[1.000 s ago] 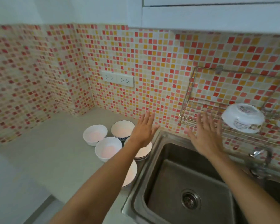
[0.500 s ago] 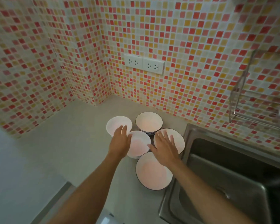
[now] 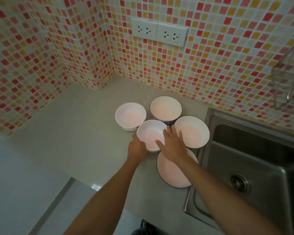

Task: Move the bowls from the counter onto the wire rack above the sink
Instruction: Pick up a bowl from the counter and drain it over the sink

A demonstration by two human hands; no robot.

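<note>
Five bowls on the counter, none visible on the rack.

At centre frame the left hand [image 3: 137, 148] cups the near-left side of the middle white bowl [image 3: 150, 135], fingers curled against its wall, while the right hand [image 3: 174, 145] hovers spread and flat over that bowl's right rim, gripping nothing. Around it stand a small white bowl [image 3: 130, 115], a patterned bowl [image 3: 165, 108], a dark-rimmed bowl [image 3: 192, 131] and a wide bowl [image 3: 174, 174], so I judge most of the job remains. The wire rack [image 3: 285, 82] shows only as a blurred corner at the right edge. The pale counter [image 3: 71, 133] meets mosaic tiles [image 3: 193, 70], a double socket [image 3: 159, 32] and a steel sink [image 3: 255, 167].
</note>
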